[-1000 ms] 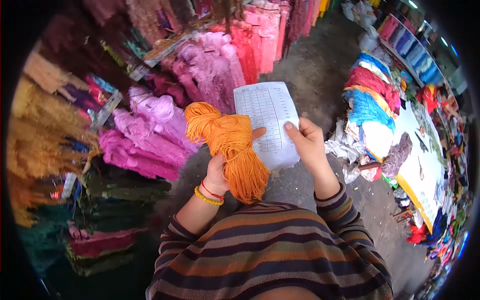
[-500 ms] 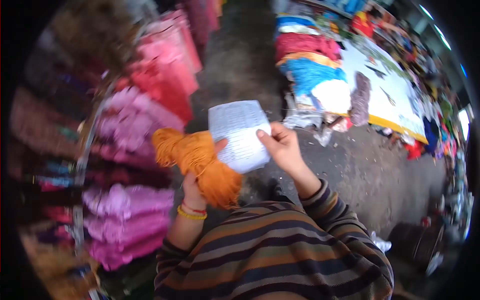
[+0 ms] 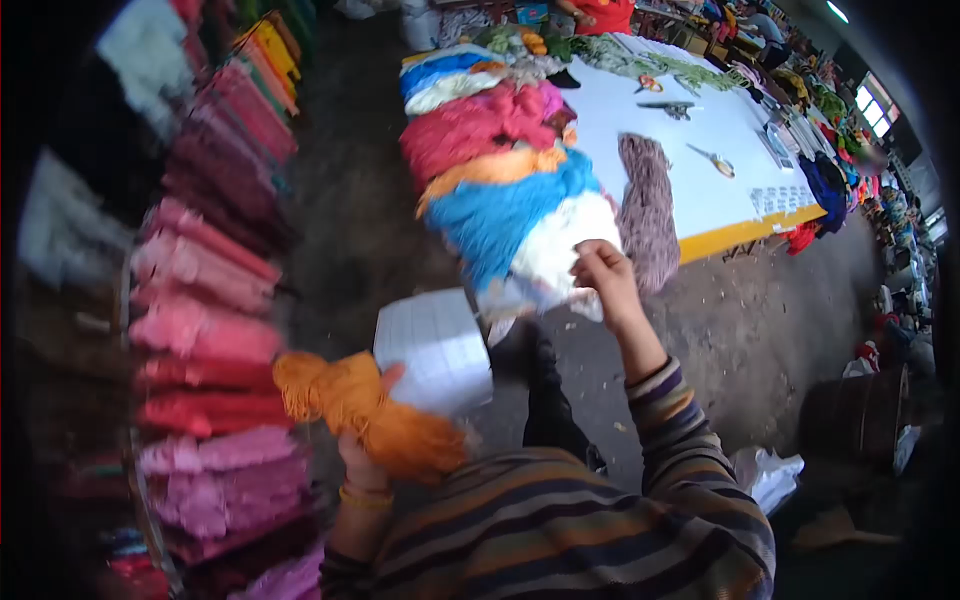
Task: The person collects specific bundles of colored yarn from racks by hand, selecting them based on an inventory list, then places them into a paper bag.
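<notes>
My left hand (image 3: 362,458) is closed around an orange skein of yarn (image 3: 410,437) at the lower left. The same hand's thumb presses a sheet of paper (image 3: 435,350) with printed lines against the skein. My right hand (image 3: 608,277) is raised in front of a white yarn bundle (image 3: 560,248) at the table's near end. Its fingers are curled together; whether they touch the white yarn or hold anything cannot be made out. Blue yarn (image 3: 500,222) lies beside the white bundle, and a mauve-grey skein (image 3: 650,205) rests to its right.
A white-topped table (image 3: 700,205) with a yellow edge carries scissors (image 3: 712,160) and piled red yarn (image 3: 475,130). Pink and red skeins (image 3: 205,330) fill the rack on my left. A person in red (image 3: 605,15) is at the far side. A plastic bag (image 3: 770,478) lies at right.
My right hand has let go of the paper and moved up and right to the white yarn. My view has turned toward the table; my left hand still holds the skein and paper.
</notes>
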Demonstrator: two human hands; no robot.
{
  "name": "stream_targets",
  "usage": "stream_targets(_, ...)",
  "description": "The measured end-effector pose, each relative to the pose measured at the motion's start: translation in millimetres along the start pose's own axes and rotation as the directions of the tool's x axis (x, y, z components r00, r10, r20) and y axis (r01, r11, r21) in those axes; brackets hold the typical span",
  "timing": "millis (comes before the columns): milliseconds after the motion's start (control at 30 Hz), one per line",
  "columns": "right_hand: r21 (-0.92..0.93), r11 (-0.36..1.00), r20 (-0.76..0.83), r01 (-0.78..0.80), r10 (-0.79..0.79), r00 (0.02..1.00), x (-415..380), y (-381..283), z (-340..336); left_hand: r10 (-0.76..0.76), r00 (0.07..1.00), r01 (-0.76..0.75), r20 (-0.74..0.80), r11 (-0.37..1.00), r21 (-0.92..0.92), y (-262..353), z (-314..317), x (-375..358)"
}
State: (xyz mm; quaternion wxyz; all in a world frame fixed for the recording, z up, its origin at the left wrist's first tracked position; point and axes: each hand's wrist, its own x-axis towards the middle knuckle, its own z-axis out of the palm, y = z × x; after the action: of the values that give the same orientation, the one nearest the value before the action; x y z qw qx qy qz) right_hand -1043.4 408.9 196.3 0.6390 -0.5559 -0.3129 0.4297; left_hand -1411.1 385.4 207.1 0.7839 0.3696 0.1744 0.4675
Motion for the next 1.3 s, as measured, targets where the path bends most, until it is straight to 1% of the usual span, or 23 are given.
stream_targets(100,-0.099,0.993,-0.284,-0.061,0.03,0.958,154.9,16.8,-110.2,-0.013,0.998,0.014,-0.061,1.0,0.005,-35.7,2.4,94.1)
stream_targets(133,-0.167,0.981,-0.348,-0.095,0.031,0.937,203.3,24.3,-151.1,-0.009,0.956,0.029,-0.292,0.998,0.063,-44.9,9.9,124.1)
stream_targets(167,-0.239,0.967,-0.389,-0.091,-0.01,0.921,246.9,32.9,-186.7,-0.029,0.955,0.052,-0.294,0.996,0.071,-51.3,8.7,151.2)
stream_targets(233,-0.441,0.884,-0.533,-0.157,-0.116,0.838,331.6,69.4,-263.9,-0.074,0.909,0.112,-0.411,0.991,0.071,-59.4,-3.1,196.6)
stream_targets(300,-0.655,0.711,-0.582,-0.257,-0.258,0.771,400.9,102.8,-323.2,0.036,0.891,0.035,-0.452,0.988,0.148,-65.9,-2.5,236.8)
stream_targets(333,-0.719,0.611,-0.592,-0.333,-0.286,0.754,426.0,98.7,-333.8,-0.017,0.893,0.062,-0.449,0.994,0.087,-65.0,6.4,257.6)
stream_targets(367,-0.76,0.504,-0.599,-0.41,-0.299,0.743,440.8,95.8,-337.2,0.046,0.877,0.06,-0.479,0.977,0.204,-69.2,-12.5,266.0)
stream_targets(400,-0.692,0.505,-0.65,-0.516,-0.125,0.75,454.9,86.5,-335.2,0.116,0.857,0.064,-0.501,0.943,0.327,-68.1,-32.4,272.2)
stream_targets(467,-0.655,0.372,-0.733,-0.657,-0.101,0.673,481.7,112.3,-328.0,0.181,0.825,0.061,-0.535,0.913,0.403,-68.7,-35.7,301.1)
stream_targets(533,-0.566,0.128,-0.804,-0.815,0.133,0.579,480.9,99.9,-273.8,0.105,0.908,0.04,-0.405,0.942,0.334,-63.5,-33.7,324.7)
stream_targets(567,-0.579,0.068,-0.814,-0.813,0.021,0.581,475.1,90.6,-250.5,0.094,0.908,0.052,-0.409,0.942,0.331,-61.8,-40.0,331.7)
stream_targets(633,-0.584,0.217,-0.808,-0.782,-0.061,0.587,478.6,133.6,-282.2,-0.059,0.874,0.191,-0.482,0.954,0.23,-53.2,-54.8,339.5)
stream_targets(667,-0.623,0.236,-0.781,-0.746,-0.128,0.611,471.7,142.8,-284.6,0.067,0.907,0.125,-0.417,0.901,0.416,-49.6,-40.1,365.1)
stream_targets(767,-0.684,0.412,-0.703,-0.602,-0.154,0.694,430.0,126.0,-266.1,0.027,0.907,0.159,-0.421,0.903,0.399,-24.0,-67.2,382.7)
stream_targets(833,-0.674,0.413,-0.713,-0.613,-0.145,0.686,393.0,121.6,-274.1,-0.044,0.933,0.153,-0.358,0.947,0.283,-3.4,-109.4,383.1)
stream_targets(900,-0.603,0.64,-0.723,-0.476,-0.186,0.665,332.8,69.1,-219.6,-0.157,0.883,0.198,-0.442,0.979,0.048,20.7,-153.8,391.1)
stream_targets(933,-0.455,0.818,-0.749,-0.353,-0.137,0.649,305.9,54.4,-207.1,-0.08,0.927,0.144,-0.366,0.978,0.153,34.3,-171.6,399.5)
stream_targets(967,-0.407,0.879,-0.748,-0.249,-0.164,0.643,281.9,21.2,-167.9,-0.133,0.936,0.167,-0.327,0.983,0.078,52.9,-193.4,397.1)
stream_targets(1000,-0.5,0.849,-0.712,-0.171,-0.29,0.639,260.4,1.4,-144.4,-0.185,0.94,0.195,-0.286,0.981,0.005,71.2,-215.4,394.6)
stream_targets(1133,-0.425,0.9,-0.507,-0.1,-0.145,0.85,237.7,-106.3,1.9,-0.113,0.985,0.122,-0.13,0.99,0.068,169.4,-234.2,408.8)
stream_targets(1167,-0.417,0.907,-0.42,0.064,-0.254,0.871,251.6,-128.6,49.5,-0.113,0.987,0.121,-0.117,0.991,0.065,187.4,-247.0,413.5)
stream_targets(1200,-0.396,0.89,-0.331,0.227,-0.368,0.869,268.1,-145.1,88.2,-0.136,0.983,0.138,-0.121,0.99,0.008,201.7,-259.0,420.4)
stream_targets(1300,-0.378,0.862,-0.536,0.338,-0.502,0.679,300.4,-167.3,106.1,-0.137,0.99,0.135,-0.015,0.988,-0.068,223.0,-280.4,464.5)
